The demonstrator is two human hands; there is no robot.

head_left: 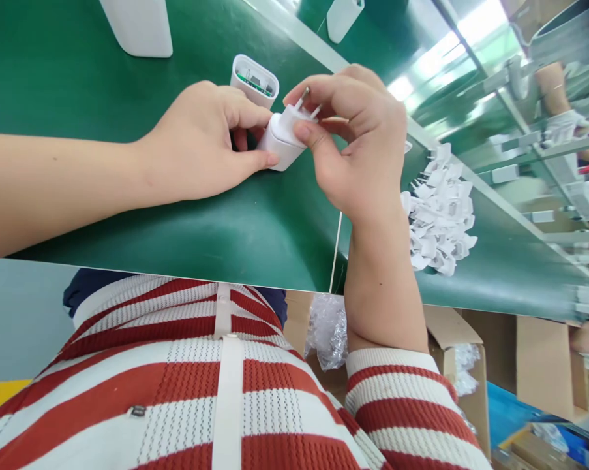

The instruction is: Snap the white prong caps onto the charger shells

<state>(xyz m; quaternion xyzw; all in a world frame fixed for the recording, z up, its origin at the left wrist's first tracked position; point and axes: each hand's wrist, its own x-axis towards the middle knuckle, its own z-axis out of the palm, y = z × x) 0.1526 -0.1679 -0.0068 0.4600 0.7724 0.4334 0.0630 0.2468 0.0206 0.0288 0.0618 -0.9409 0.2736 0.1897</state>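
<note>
Over the green bench, my left hand (pixel 220 134) is closed round the white charger housing (pixel 285 154), thumb on the near side. A white plug cap with two metal pins (pixel 291 124) sits at the top of that housing, its pins pointing up and to the right. Thumb and fingers of my right hand (pixel 355 124) pinch this plug cap. Whether the cap is fully seated cannot be made out. Just behind my left hand stands another white housing (pixel 255 79), its end uncovered, with a green circuit board and metal contacts inside.
A heap of white plug caps (pixel 441 215) lies on the bench to the right. More white housings stand at the upper left (pixel 140 26) and beyond the metal rail (pixel 343 19). Cardboard boxes (pixel 543 365) with plastic bags are below the bench edge. Other people's hands show at far right.
</note>
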